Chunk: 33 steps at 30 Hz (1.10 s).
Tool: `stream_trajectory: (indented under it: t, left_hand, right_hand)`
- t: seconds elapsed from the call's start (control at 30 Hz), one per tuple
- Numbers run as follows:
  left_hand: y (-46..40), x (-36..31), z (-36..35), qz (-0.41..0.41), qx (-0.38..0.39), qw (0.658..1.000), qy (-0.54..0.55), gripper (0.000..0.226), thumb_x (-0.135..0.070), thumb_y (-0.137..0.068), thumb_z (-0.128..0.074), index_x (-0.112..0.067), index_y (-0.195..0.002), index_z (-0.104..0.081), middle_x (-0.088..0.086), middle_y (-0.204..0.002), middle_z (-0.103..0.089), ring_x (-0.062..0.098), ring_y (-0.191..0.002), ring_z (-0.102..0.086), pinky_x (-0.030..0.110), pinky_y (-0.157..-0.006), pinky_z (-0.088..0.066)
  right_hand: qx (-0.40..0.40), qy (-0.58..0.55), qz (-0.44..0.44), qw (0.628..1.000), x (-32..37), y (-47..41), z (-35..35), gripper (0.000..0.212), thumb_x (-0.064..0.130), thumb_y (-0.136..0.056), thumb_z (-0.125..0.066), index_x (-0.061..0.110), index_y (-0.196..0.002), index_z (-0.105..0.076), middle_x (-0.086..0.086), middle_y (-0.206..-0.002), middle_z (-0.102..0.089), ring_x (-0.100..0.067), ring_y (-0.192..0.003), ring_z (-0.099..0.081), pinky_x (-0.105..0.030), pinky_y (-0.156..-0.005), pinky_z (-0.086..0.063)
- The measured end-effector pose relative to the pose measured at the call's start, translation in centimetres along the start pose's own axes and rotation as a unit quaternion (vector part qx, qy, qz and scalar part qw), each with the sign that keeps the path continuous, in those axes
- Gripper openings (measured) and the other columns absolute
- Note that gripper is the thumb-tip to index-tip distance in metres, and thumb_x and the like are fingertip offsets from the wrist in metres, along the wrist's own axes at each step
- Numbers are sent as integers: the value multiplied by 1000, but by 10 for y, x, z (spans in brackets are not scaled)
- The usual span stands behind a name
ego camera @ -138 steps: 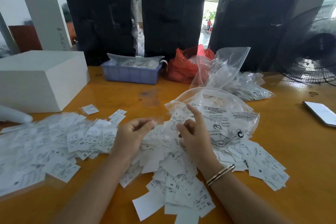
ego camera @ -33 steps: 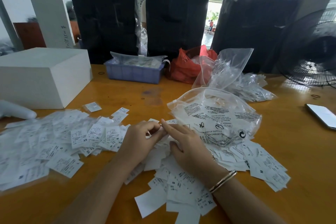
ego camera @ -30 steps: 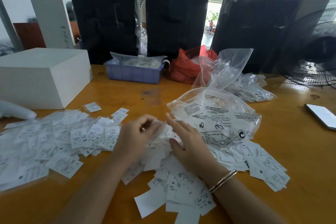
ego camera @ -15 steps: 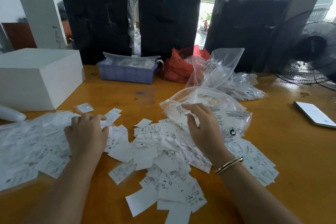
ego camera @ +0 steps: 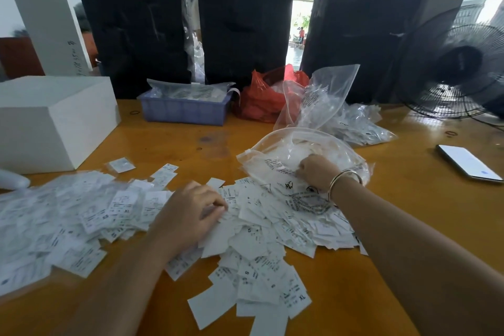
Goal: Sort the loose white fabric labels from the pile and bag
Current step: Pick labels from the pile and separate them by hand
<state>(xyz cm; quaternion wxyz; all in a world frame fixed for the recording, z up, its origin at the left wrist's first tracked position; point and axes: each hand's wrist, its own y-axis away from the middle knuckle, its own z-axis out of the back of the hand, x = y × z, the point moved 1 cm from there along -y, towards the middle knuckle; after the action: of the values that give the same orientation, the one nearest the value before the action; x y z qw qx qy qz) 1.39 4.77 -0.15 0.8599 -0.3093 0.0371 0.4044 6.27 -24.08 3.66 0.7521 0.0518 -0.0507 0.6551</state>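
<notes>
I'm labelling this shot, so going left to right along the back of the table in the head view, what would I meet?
White box → blue-grey tray → red plastic bag → upright clear bag → black fan. The phone lies nearer, towards the right edge.

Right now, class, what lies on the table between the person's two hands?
In the head view, loose white fabric labels cover the stretch between the left hand and the right hand, which is at the clear plastic bag.
</notes>
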Motion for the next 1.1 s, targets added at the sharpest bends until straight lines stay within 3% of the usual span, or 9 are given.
stream_trajectory:
  t: [0.2, 0.37, 0.53, 0.63, 0.77, 0.87, 0.93, 1.1]
  left_hand:
    - [-1, -1, -1, 14, 9, 1000, 11, 11, -27, -89, -62, -30, -94, -71, -34, -85, -48, -2, -90, -46, 19, -74, -36]
    - [0, 0, -2, 30, 17, 999, 20, 12, -28, -89, -61, -33, -94, -70, -36, -86, -48, -11, -92, -42, 14, -73, -34]
    - [0, -1, -3, 29, 18, 999, 17, 13, -31, -89, -59, -33, -96, -69, -36, -85, -47, -12, -91, -42, 13, -72, -34]
    - [-1, 0, -3, 26, 16, 999, 15, 15, -33, -89, -58, -32, -99, -70, -36, -87, -48, -10, -90, -42, 14, -74, -35]
    - [-2, 0, -2, 37, -11, 999, 37, 13, -27, -91, -59, -29, -99, -70, -29, -93, -53, -1, -94, -47, 27, -80, -45]
    - [-2, -3, -1, 60, -29, 994, 89, 11, -34, -93, -55, -42, -98, -61, -32, -96, -52, -4, -96, -48, 25, -80, -44]
    - [-3, -8, 2, 76, -40, 985, 150, 7, -51, -92, -51, -49, -96, -56, -30, -95, -55, -6, -95, -50, 18, -76, -42]
    - [-3, -22, 10, 132, -13, 932, 337, 56, -83, -72, -36, -45, -107, -58, -36, -104, -60, -13, -103, -53, 5, -79, -40]
  right_hand:
    - [-75, 31, -6, 997, 10, 4, -2, 21, 22, -91, -50, 12, -96, -68, -5, -101, -65, -24, -90, -61, -34, -82, -49]
    - [-117, -73, -24, 990, 7, 6, -2, 12, 17, -86, -53, 18, -77, -61, -2, -91, -63, -21, -80, -56, -33, -78, -47]
    - [-151, -157, -24, 976, 1, 3, 2, 18, 21, -86, -59, 10, -73, -63, -6, -80, -66, -25, -78, -62, -38, -76, -52]
    - [-225, -231, -3, 947, 7, 8, 8, 23, 23, -87, -61, 15, -65, -58, 0, -68, -60, -23, -71, -58, -36, -73, -48]
    - [-301, -336, 87, 888, 34, 30, 22, 12, 21, -89, -63, 14, -78, -64, 5, -72, -63, -16, -69, -56, -29, -68, -45]
    - [-243, -440, 138, 854, 61, 54, 24, 8, 18, -89, -63, 11, -87, -66, 3, -67, -66, -13, -56, -54, -22, -50, -41]
    - [-185, -504, 153, 830, 77, 69, 18, 6, 20, -90, -62, 14, -87, -64, 3, -62, -66, -15, -56, -55, -25, -51, -43]
    - [-84, -596, 159, 782, 99, 92, -13, 6, 17, -91, -61, 14, -85, -61, 4, -59, -66, -4, -50, -55, -14, -49, -44]
